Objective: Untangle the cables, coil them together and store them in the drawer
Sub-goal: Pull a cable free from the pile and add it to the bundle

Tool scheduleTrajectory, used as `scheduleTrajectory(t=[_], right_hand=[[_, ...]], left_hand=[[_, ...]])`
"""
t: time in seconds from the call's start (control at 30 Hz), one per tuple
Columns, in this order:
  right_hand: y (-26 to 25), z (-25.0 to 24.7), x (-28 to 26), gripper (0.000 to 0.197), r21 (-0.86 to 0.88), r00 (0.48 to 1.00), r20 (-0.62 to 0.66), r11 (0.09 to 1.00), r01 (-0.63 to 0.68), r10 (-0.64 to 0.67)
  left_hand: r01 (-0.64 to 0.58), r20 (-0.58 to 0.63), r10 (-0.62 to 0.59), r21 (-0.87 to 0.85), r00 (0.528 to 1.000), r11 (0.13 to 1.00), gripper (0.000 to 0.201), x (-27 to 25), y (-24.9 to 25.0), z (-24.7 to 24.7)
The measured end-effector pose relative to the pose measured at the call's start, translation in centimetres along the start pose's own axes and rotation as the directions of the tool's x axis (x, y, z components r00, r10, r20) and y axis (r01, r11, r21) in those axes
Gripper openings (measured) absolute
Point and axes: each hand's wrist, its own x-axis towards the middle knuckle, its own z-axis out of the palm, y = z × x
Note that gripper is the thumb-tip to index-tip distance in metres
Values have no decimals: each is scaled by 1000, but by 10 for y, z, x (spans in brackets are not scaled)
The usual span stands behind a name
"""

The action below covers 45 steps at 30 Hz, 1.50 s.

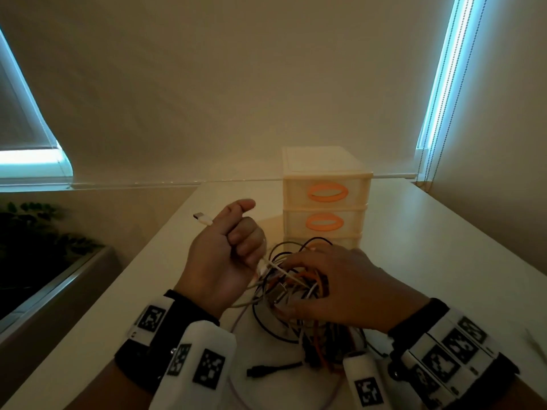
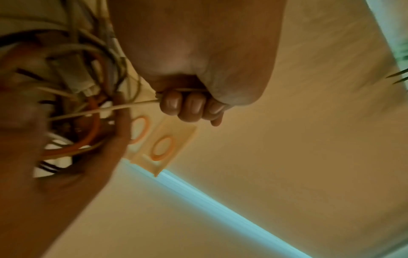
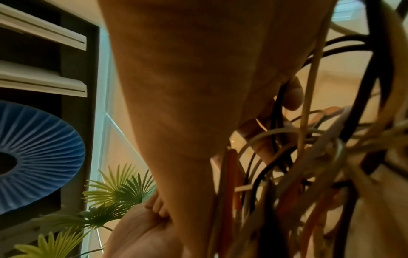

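A tangle of white, black, grey and orange cables (image 1: 296,281) lies on the white table (image 1: 444,247) in front of a cream drawer unit (image 1: 296,196) with orange handles. My left hand (image 1: 233,247) is a fist round one white cable (image 1: 278,269), raised left of the tangle. That cable's USB plug (image 1: 202,218) sticks out past the fist. In the left wrist view the white cable (image 2: 106,109) runs taut from the curled fingers (image 2: 192,104) into the tangle (image 2: 88,122). My right hand (image 1: 334,288) lies over the tangle, its fingers curled down among the cables (image 3: 309,157).
A loose black cable end with its plug (image 1: 266,370) lies on the table near me. All visible drawers of the unit (image 2: 167,139) are closed. A planter with dark leaves (image 1: 44,247) stands below the table's left edge. Bare tabletop spreads to the right.
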Motion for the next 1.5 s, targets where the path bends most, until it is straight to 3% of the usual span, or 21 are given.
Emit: scheduleTrajectory(t=[0.2, 0.3, 0.37, 0.43, 0.5, 0.57, 0.63, 0.73, 0.83, 0.9, 1.0, 1.07, 1.13, 1.23, 1.3, 1.37, 1.5], right_hand=[[11, -21, -7, 87, -113, 988, 44, 983, -143, 148], [21, -25, -8, 91, -125, 980, 24, 973, -194, 199], [21, -21, -6, 91, -136, 986, -30, 977, -167, 165], [14, -15, -3, 86, -112, 984, -172, 991, -68, 48], [1, -8, 1, 77, 0, 942, -325, 996, 84, -79], [-15, 0, 4, 67, 210, 953, -281, 962, 177, -114], [-26, 7, 6, 54, 358, 989, -109, 924, 135, -103], [-22, 14, 7, 17, 293, 991, -74, 947, 130, -113], [-11, 8, 7, 21, 222, 990, -107, 968, 118, -96], [-7, 3, 6, 20, 315, 990, -130, 945, 84, -45], [-3, 0, 6, 20, 331, 986, -166, 943, 36, 21], [0, 1, 7, 21, 285, 958, -270, 958, -11, 91], [6, 1, 10, 21, 356, 902, -384, 933, -55, 199], [10, 2, 12, 19, 455, 840, -468, 890, -35, 273], [8, 3, 11, 16, 429, 823, -527, 902, 45, 210], [4, 3, 7, 16, 363, 813, -576, 919, 157, 88], [-3, 4, 5, 14, 212, 843, -508, 923, 321, -176]], left_hand=[[-212, 59, 223, -145, 973, 966, 25, 2, 51, -8], [-259, 57, 270, -155, 961, 953, 25, 1, 63, -13], [-212, 59, 219, -101, 974, 972, 25, 1, 50, -8], [-152, 74, 154, -30, 985, 988, 26, -1, 28, 0], [-107, 121, 103, 27, 987, 994, 27, -4, 11, 6], [-78, 181, 69, 43, 981, 996, 26, -7, 5, 8], [-65, 215, 61, 11, 975, 998, 26, -8, 9, 7], [-60, 237, 78, -82, 968, 995, 28, -6, 25, 1], [-83, 278, 138, -198, 951, 977, 32, -3, 52, -9], [-82, 315, 165, -261, 935, 962, 33, -2, 67, -16], [-2, 406, 106, -250, 908, 968, 25, -4, 71, -16], [111, 478, -42, -118, 878, 987, 28, -10, 62, -5], [123, 407, -200, 207, 891, 970, 38, -17, 45, 4], [117, 320, -393, 629, 862, 768, 50, -28, 12, 16], [120, 218, -454, 786, 864, 606, 64, -30, -3, 20], [98, 147, -421, 855, 895, 509, 62, -27, -7, 20], [82, 102, -318, 853, 943, 516, 47, -24, -3, 18]])
